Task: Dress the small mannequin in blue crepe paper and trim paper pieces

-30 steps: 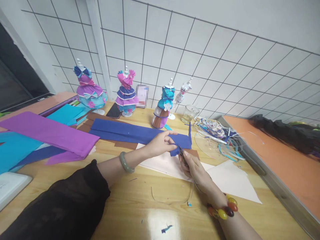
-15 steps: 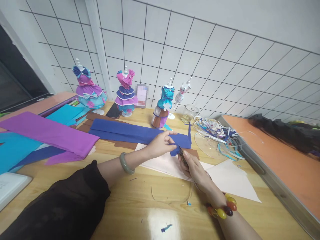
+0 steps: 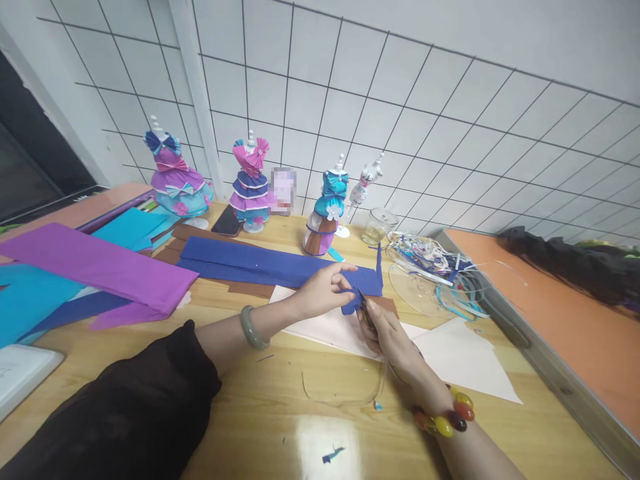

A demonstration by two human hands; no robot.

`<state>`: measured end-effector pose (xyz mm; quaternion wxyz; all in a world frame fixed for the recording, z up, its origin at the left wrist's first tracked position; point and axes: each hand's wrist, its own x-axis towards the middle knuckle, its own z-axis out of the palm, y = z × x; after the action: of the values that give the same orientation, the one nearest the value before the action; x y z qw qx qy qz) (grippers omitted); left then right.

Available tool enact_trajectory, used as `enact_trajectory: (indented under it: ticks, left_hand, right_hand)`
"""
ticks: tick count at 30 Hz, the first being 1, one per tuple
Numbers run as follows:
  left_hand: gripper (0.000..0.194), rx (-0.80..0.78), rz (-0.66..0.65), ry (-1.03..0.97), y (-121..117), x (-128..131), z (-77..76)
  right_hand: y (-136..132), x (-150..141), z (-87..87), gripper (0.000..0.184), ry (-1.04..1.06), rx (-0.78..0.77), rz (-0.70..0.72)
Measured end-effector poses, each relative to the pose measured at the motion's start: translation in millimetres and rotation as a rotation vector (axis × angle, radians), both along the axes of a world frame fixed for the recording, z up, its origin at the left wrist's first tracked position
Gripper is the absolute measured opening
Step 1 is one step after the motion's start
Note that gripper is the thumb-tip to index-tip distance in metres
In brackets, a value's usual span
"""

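My left hand (image 3: 323, 290) pinches the near end of a long dark blue crepe paper strip (image 3: 260, 265) that lies across the wooden table (image 3: 280, 427). My right hand (image 3: 387, 333) is closed around small scissors (image 3: 364, 308), whose blades meet the blue paper just below my left fingers. A green bangle sits on my left wrist and a beaded bracelet on my right. Pale pink paper sheets (image 3: 450, 357) lie under both hands.
Three small dress mannequins in paper gowns (image 3: 176, 180) (image 3: 250, 183) (image 3: 327, 213) and one bare one stand along the grid wall. A glass cup (image 3: 379, 227), a clear plate of ribbon scraps (image 3: 435, 273), purple paper (image 3: 100, 267), teal paper (image 3: 30, 297) and a phone (image 3: 227, 221) are around.
The blue paper end between my fingers has curled and shifted slightly at the scissors. Both hands stay almost in place.
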<state>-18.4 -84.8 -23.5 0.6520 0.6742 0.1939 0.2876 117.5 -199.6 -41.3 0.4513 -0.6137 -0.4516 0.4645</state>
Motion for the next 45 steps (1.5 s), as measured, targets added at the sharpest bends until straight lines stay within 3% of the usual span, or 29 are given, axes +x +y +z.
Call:
enact_trajectory:
  ticks: [27, 35, 45]
  left_hand:
    - [0.052, 0.002, 0.01, -0.008, 3.1, 0.7, -3.1]
    - [0.061, -0.171, -0.027, 0.011, -1.7, 1.2, -3.4]
    - [0.064, -0.191, -0.041, -0.015, -0.4, 1.2, -1.5]
  right_hand:
    - [0.3, -0.9, 3.3, 0.044, 0.01, -0.005, 0.006]
    - [1.6, 0.2, 1.5, 0.042, 0.038, -0.007, -0.032]
    - [1.1, -1.0, 2.6, 0.042, 0.062, -0.001, -0.025]
